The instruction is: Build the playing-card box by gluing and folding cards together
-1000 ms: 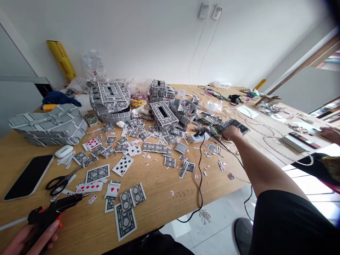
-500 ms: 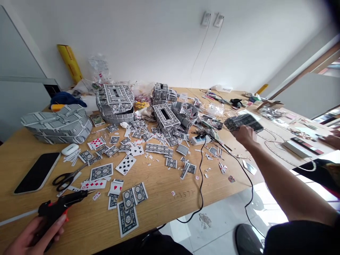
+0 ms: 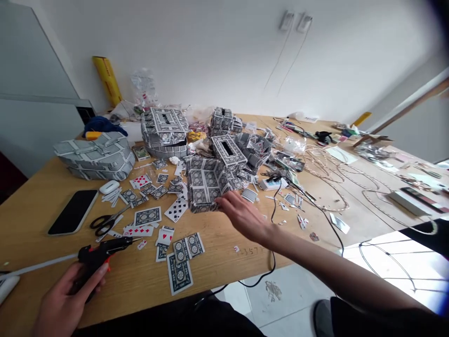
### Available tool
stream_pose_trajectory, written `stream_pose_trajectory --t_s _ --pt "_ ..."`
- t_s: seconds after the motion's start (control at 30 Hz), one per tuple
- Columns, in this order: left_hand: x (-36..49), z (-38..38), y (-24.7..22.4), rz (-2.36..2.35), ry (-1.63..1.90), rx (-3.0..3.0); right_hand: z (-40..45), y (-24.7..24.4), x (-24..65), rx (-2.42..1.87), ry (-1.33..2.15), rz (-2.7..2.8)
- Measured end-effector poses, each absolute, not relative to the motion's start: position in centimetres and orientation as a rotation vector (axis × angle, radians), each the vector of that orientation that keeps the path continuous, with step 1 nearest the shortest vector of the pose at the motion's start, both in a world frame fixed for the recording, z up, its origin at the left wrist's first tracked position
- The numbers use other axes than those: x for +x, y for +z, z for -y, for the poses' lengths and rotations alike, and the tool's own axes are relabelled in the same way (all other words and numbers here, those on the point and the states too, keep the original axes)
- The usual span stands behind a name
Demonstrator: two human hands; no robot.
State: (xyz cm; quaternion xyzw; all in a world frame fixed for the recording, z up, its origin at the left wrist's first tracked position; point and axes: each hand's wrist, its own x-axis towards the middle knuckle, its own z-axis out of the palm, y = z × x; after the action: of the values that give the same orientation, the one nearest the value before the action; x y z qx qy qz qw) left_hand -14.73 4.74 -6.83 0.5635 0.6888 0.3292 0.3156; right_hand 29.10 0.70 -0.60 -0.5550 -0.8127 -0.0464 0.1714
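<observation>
A folded, card-covered piece [image 3: 205,182] is held above the middle of the tabletop [image 3: 220,276], its near right corner pinched by the right hand [image 3: 243,215]. It should be light and fairly stiff, though its seams may bend or part if squeezed; a slight slickness is to be expected from the card faces, so it is best taken by a firm edge. Whether the boxes behind are touched by it cannot be told from this angle. The glue gun [image 3: 101,255], probably heavier and rigid, is gripped by its handle in the curled left hand [image 3: 72,292]; its metal nozzle is best avoided. The wooden tabletop is strewn with playing cards [image 3: 147,216] and scraps, with scissors [image 3: 102,225] and a phone [image 3: 73,212] at the left. It is backed by a pale wall [image 3: 210,56], and a tiled floor [image 3: 291,290] is seen below.
</observation>
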Motion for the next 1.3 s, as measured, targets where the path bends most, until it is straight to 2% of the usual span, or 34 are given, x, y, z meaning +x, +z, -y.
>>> stream_pose_trajectory --t_s 0.23,0.43,0.6,0.8,1.1,1.2,1.3 --pt "-15.9 -4.4 -9.3 -1.629 0.912 1.275 -0.3 -4.8 23.8 -1.392 -0.057 2.502" --pt "-15.0 -3.4 -9.5 -1.716 0.939 1.289 0.9 -5.6 22.8 -1.285 0.046 2.521" --pt "-15.4 -4.1 -9.8 -1.977 0.937 1.697 0.5 -4.7 23.0 -1.242 0.190 2.483" --pt "-16.0 -4.9 -11.0 -1.985 0.916 2.063 0.1 -4.6 23.2 -1.244 0.215 2.514" --pt "-15.8 -4.1 -9.8 -2.183 0.689 2.017 -2.1 -5.1 24.8 -1.469 0.289 1.938" --pt "-13.4 -4.1 -8.2 -2.156 0.848 2.120 -3.5 -6.6 25.1 -1.591 0.537 1.601" --pt "-8.6 -4.1 -7.3 -1.659 1.045 2.142 -4.9 -8.3 24.6 -1.604 0.901 1.246"
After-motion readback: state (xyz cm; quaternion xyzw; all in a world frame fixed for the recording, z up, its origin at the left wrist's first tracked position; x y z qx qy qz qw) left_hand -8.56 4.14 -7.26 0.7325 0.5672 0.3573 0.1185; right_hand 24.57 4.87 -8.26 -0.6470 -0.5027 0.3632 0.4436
